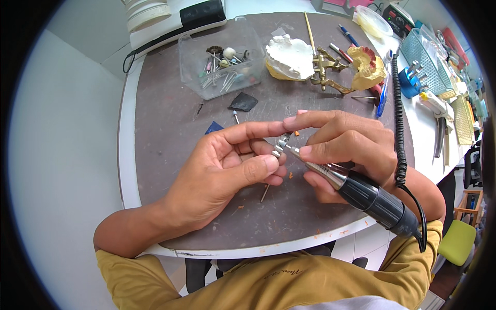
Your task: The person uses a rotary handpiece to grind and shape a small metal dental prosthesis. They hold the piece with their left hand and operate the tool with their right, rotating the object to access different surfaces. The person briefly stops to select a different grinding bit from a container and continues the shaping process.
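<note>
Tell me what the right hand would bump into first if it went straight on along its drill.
Probably the small metal piece in the left hand; the drill tip looks almost there, though depth is unclear.

Bright lt., fisheye distort. w/ blk corners

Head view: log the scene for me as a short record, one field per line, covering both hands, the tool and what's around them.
Left hand: thumb and fingers hold a small metal piece
Right hand: grips a black-and-silver handpiece
Handpiece tip: pointed at the metal piece; contact too small to tell
Beyond the left hand: clear plastic box holding thin-shanked bits
Beyond the right hand: white cast and yellow cast beside a brass-coloured hinged frame
Right side: coiled black cord
Surface: brown tabletop with a white edge
</note>
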`<state>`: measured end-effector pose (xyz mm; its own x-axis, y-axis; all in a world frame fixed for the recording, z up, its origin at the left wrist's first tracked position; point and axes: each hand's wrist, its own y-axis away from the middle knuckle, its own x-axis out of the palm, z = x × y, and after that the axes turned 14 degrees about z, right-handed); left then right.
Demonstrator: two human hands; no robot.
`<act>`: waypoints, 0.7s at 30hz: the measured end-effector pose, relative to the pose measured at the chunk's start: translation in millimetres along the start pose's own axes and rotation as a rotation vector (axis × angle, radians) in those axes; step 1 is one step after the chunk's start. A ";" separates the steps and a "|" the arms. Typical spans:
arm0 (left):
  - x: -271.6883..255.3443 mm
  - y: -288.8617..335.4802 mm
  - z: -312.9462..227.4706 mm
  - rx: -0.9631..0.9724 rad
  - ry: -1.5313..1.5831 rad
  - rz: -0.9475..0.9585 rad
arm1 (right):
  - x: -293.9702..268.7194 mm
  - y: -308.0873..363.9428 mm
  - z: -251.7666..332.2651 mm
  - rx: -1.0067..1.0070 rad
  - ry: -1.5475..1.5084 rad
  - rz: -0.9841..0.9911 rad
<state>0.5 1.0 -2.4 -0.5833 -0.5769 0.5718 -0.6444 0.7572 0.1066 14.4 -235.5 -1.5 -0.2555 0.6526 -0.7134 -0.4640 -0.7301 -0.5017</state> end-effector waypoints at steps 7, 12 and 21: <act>-0.2 -0.3 0.3 0.004 0.008 0.005 | -0.7 -0.2 -0.3 0.006 0.008 0.003; -0.7 -0.4 0.7 0.010 0.015 0.011 | -0.1 0.2 -1.7 0.008 0.013 0.002; 2.9 -0.4 -3.1 -0.049 -0.022 -0.023 | 0.0 1.0 -1.9 0.016 0.003 0.007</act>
<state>0.6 -0.1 1.8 -0.5797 -0.6006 0.5506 -0.6332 0.7574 0.1595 15.5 -236.6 -2.9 -0.2562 0.6467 -0.7184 -0.4757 -0.7313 -0.4887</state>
